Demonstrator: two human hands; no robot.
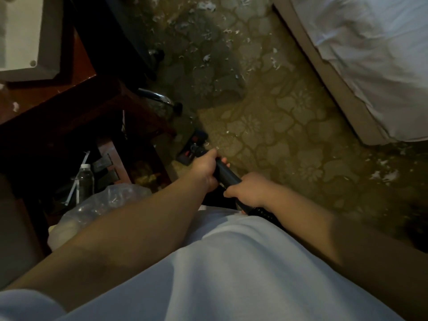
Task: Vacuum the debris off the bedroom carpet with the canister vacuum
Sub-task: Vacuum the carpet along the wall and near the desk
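Far left there's a dark wood table [69, 105], with some pale boxy thing on top that's cut off by the frame, so no idea what it is. Underneath it's really dim: a clear bottle [85, 179] with a white cap stands next to a crumpled plastic bag [108, 200], and the rest down there is just murk. A chrome chair leg [157, 97] pokes out past the table edge.

Next over is the black vacuum head [193, 147], down on the carpet [278, 126] right by the table, half in shadow with some red bits on it. The left hand [206, 169] is wrapped around the black wand [225, 174], fingers [215, 156] curled tight on it. The right hand [249, 189] grips the same wand just behind, closer to the body. The wand's back end disappears behind a white shirt [231, 262].

White debris [203, 56] is scattered over the floral carpet up top, and there's another patch at the far right. The bed [370, 54] with white sheets is cut off at the right edge.
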